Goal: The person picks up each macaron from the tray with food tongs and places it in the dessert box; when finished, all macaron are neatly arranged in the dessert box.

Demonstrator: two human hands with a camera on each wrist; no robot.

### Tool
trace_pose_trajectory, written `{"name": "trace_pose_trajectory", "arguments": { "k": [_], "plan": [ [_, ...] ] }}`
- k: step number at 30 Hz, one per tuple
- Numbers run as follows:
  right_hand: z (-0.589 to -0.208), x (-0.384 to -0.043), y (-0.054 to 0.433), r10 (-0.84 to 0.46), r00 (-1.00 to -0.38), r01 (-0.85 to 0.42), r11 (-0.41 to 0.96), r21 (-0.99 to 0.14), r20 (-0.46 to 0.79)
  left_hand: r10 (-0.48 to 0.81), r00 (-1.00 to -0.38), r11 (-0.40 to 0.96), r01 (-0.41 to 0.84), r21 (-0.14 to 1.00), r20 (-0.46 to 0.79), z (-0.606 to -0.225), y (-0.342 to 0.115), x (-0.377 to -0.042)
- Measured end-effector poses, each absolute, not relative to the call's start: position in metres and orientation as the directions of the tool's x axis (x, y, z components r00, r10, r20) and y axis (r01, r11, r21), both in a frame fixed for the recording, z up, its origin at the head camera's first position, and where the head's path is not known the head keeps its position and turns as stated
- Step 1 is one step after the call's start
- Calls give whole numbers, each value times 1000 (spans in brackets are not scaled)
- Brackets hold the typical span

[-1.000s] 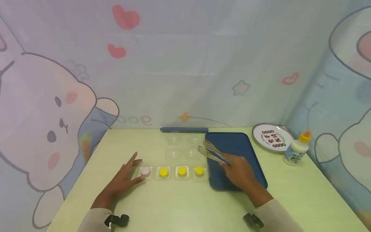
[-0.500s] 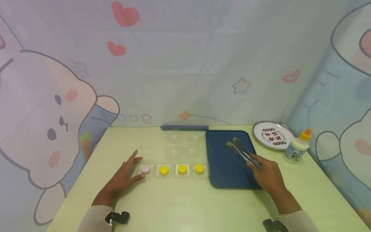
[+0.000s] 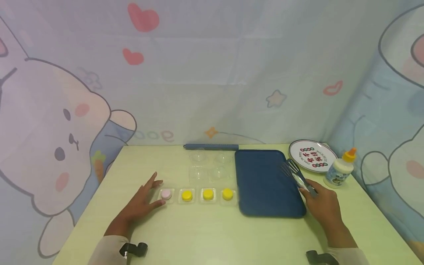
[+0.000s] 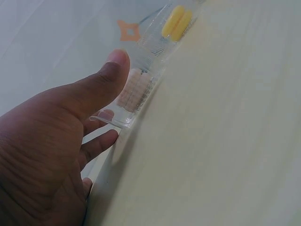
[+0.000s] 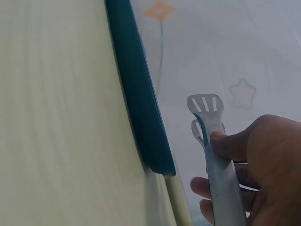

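Note:
My left hand rests at the left end of a row of clear plastic macaron compartments, fingers and thumb spread around its corner. A pink macaron lies in the nearest compartment; in the left wrist view the thumb is beside that pink macaron. Yellow macarons fill the other compartments. My right hand grips metal tongs, slotted heads up and to the left, over the right edge of the blue tray. In the right wrist view nothing shows between the heads of the tongs.
A clear domed plastic lid lies behind the macarons. A blue-grey bar runs along the table's back edge. A plate with red lettering and a white bottle with a yellow cap are at the back right.
My right hand has carried the tongs rightward, from the left side of the blue tray to its right edge. My left hand and the macarons have stayed in place.

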State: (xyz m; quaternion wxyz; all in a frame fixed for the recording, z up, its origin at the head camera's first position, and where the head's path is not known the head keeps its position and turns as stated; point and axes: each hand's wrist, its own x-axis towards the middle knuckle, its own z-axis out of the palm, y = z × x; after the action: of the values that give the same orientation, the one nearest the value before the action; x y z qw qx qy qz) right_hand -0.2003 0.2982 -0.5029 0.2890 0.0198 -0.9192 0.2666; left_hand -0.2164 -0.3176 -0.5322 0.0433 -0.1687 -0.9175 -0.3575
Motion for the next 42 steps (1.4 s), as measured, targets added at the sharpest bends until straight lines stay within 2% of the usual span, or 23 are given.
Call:
{"name": "trace_pose_trajectory", "arguments": {
  "k": [5,24,42],
  "plan": [
    [-509,-202,308,142,-829,-164,864,-477,541,281,-939,687,341,641,199,-533,-318,-218],
    [-517,-204,330,270,-888,8,819,-574,373,284,-938,670,342,659,198,-529,-316,-214],
    [-520,-204,334,298,-896,65,821,-567,329,290,-933,670,356,652,211,-531,-317,-215]
  ]
}}
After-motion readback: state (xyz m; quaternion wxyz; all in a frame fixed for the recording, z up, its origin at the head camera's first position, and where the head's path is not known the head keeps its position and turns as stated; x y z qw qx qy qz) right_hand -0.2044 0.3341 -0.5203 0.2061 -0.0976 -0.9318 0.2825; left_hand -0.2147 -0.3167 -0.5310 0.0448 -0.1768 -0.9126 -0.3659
